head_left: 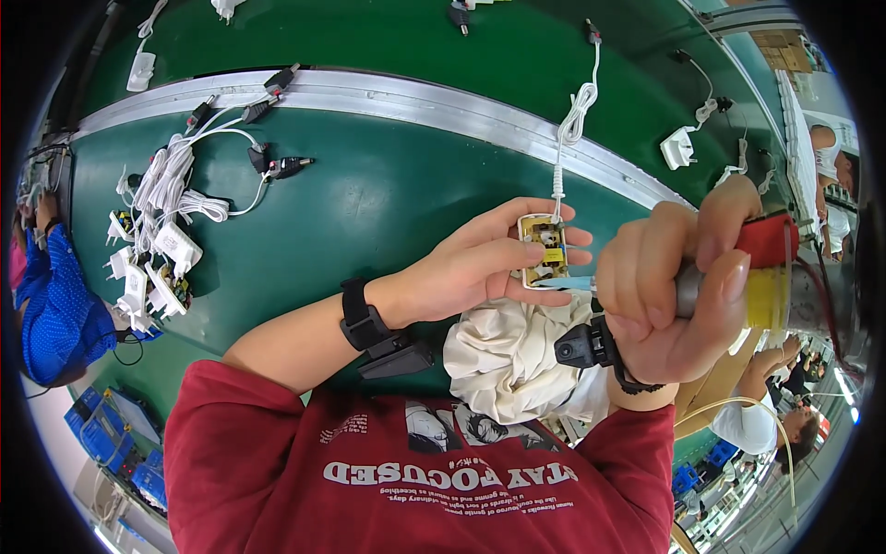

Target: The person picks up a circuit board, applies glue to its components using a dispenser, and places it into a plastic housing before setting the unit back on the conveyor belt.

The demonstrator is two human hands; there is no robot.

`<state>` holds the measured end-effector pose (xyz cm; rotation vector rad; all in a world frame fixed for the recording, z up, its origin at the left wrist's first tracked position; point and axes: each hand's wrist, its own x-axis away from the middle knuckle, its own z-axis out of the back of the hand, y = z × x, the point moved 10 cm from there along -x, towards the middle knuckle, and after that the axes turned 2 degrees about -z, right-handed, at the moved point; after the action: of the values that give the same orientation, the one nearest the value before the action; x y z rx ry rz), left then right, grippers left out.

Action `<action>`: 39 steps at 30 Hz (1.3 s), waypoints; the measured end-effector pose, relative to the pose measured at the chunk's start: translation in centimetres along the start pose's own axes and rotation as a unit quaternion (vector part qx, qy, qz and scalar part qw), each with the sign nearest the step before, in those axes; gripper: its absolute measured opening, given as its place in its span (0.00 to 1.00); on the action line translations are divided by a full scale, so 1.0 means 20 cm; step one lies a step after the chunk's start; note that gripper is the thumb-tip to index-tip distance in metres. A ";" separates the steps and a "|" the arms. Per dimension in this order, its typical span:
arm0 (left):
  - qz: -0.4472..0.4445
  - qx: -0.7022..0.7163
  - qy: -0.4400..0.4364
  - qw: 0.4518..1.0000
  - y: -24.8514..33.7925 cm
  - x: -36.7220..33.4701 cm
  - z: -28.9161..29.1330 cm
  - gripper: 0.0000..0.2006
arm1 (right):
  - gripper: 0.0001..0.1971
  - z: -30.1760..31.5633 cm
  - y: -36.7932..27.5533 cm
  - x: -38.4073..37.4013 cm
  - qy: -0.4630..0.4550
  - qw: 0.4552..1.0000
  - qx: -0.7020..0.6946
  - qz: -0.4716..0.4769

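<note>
My left hand holds an opened white power adapter, palm up, the thumb across its edge. The bare circuit board with a yellow part shows inside the casing. From its far end a white cord runs over the metal rail to a dark plug. My right hand is wrapped round a thick tool with a grey barrel, a yellow collar and a red block. Its tapered light-blue nozzle reaches the near end of the board; whether it touches I cannot tell.
On the green table at left lies a heap of white adapters with bundled cords. A metal rail crosses behind, with another adapter beyond it. White cloth sits below my hands. Other people are at both sides.
</note>
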<state>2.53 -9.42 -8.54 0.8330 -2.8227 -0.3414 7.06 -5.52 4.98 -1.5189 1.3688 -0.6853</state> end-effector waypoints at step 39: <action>-0.365 -0.869 0.298 0.147 0.94 -0.57 -0.53 0.16 | 0.11 -0.17 -0.43 0.09 0.069 0.996 0.048 -0.004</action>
<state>4.73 10.43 5.37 0.8336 0.2153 -1.9148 8.28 -8.77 13.80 -1.4250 1.4117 -0.8621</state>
